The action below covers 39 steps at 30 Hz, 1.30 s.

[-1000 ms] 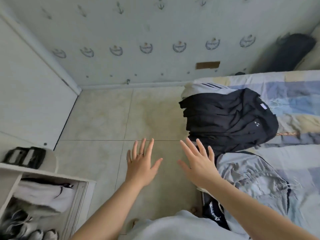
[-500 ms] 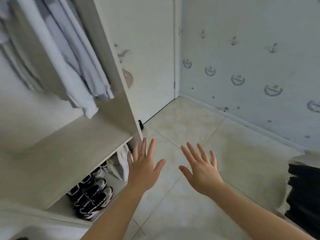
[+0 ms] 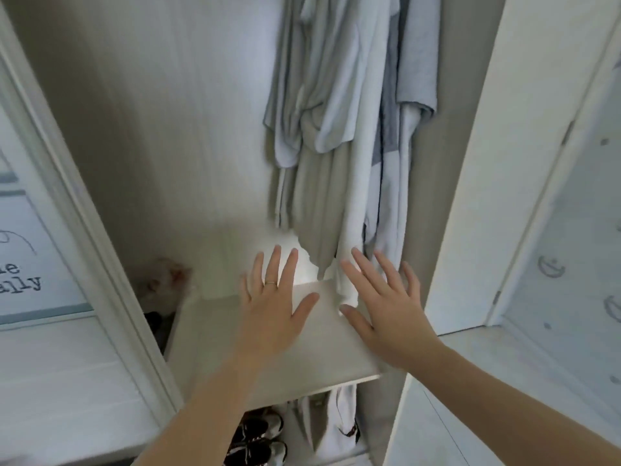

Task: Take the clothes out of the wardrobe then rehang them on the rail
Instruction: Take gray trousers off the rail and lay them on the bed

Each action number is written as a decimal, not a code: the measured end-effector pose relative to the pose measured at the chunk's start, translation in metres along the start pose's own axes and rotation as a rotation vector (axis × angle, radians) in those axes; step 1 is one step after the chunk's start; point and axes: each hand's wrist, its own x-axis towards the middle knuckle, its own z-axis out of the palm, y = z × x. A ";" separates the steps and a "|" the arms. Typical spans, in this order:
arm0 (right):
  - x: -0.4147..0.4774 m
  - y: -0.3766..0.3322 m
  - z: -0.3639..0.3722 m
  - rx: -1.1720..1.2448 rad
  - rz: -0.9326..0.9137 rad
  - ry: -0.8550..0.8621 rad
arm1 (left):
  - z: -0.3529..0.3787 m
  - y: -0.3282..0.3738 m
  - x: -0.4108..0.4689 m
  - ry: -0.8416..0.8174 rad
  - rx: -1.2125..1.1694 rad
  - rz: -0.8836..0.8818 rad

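Several pale grey, white and beige clothes (image 3: 342, 129) hang bunched at the right side of the open wardrobe (image 3: 151, 129); the rail is above the frame, out of view. Their hems reach down to the shelf (image 3: 215, 334). My left hand (image 3: 274, 304), with a ring, is held out flat with fingers spread over the shelf, just left of the hems. My right hand (image 3: 386, 307) is also spread flat, in front of the lowest hems of the white garment. Neither hand holds anything.
The wardrobe's left door frame (image 3: 84, 230) and right side panel (image 3: 470, 196) bound the opening. A picture with lettering (image 3: 23, 257) is at far left. Shoes (image 3: 258, 438) and a white bag (image 3: 336, 422) sit under the shelf. Patterned wallpaper (image 3: 578, 264) is at right.
The view has swung left from the bed and floor to the inside of the wardrobe. Both hands stay spread and empty, now in front of the hanging clothes.
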 end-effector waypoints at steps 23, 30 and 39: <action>0.371 0.050 -0.271 -0.210 -0.197 0.637 | -0.226 0.018 0.379 0.447 0.078 0.127; 0.431 0.079 -0.321 -0.305 -0.067 0.642 | -0.240 0.036 0.468 0.440 -0.124 0.126; 0.470 0.092 -0.329 -0.567 0.011 0.632 | -0.242 0.046 0.574 0.429 -0.288 0.216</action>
